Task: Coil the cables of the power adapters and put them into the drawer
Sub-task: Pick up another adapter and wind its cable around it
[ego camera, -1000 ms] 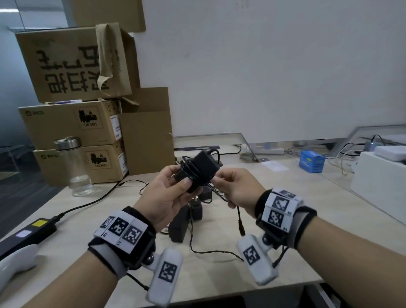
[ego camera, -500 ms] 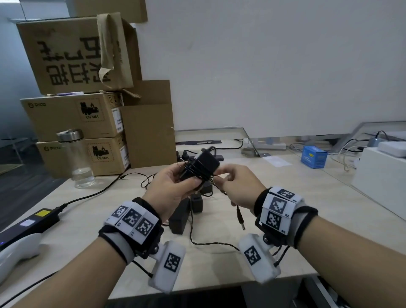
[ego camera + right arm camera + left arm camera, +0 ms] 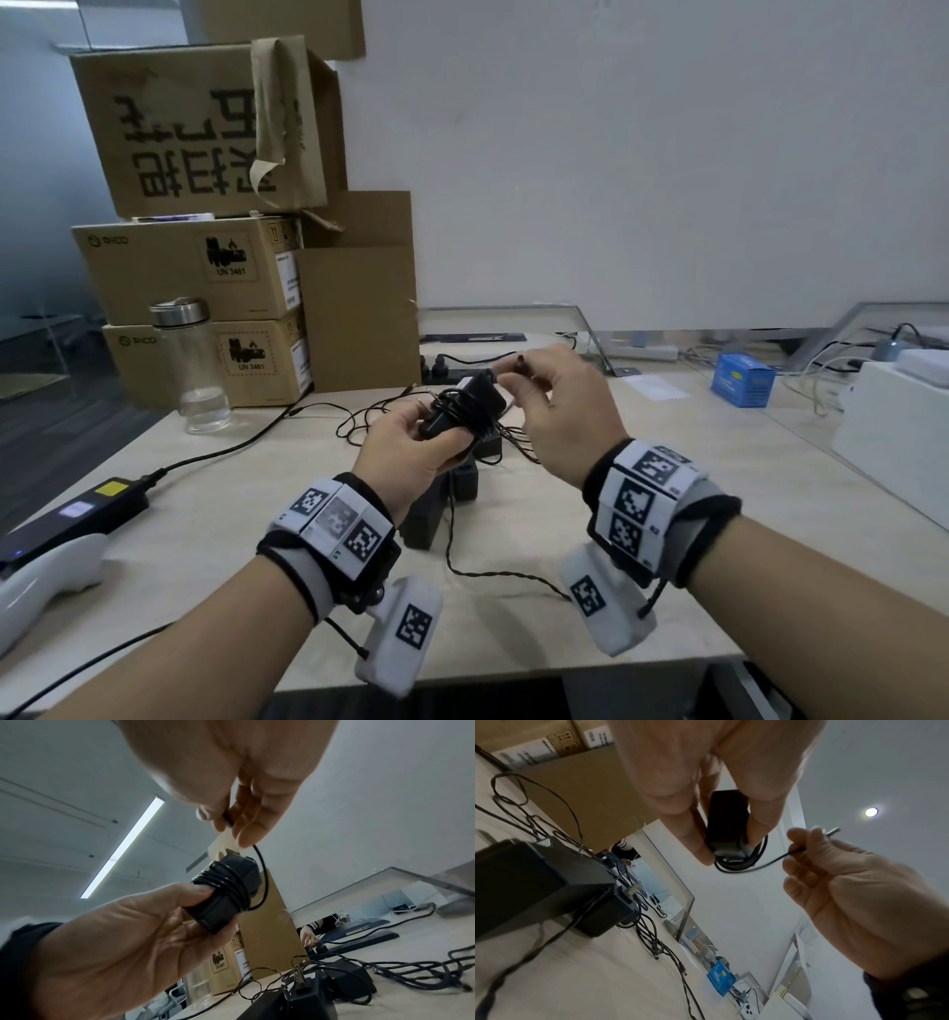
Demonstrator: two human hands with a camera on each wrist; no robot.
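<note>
My left hand (image 3: 411, 452) grips a black power adapter (image 3: 464, 411) above the desk, with its thin black cable wound several times around the body (image 3: 226, 888). My right hand (image 3: 554, 406) pinches the free end of that cable near its plug (image 3: 521, 366), just right of the adapter (image 3: 727, 821). A short loop of cable (image 3: 757, 866) runs from the coil to the right hand's fingers (image 3: 800, 850). Other black adapters (image 3: 441, 493) lie on the desk below the hands, their cables (image 3: 493, 570) loose and tangled. No drawer is visible.
Stacked cardboard boxes (image 3: 205, 257) stand at the back left beside a glass bottle (image 3: 192, 365). A black power brick (image 3: 82, 514) and a white device (image 3: 36, 580) lie at the left edge. A blue box (image 3: 742, 380) and a white box (image 3: 898, 437) sit on the right.
The right hand has lifted the cable's plug end from below the adapter up to just above it, adding another wrap. The dangling tail is gone. The left hand keeps its hold.
</note>
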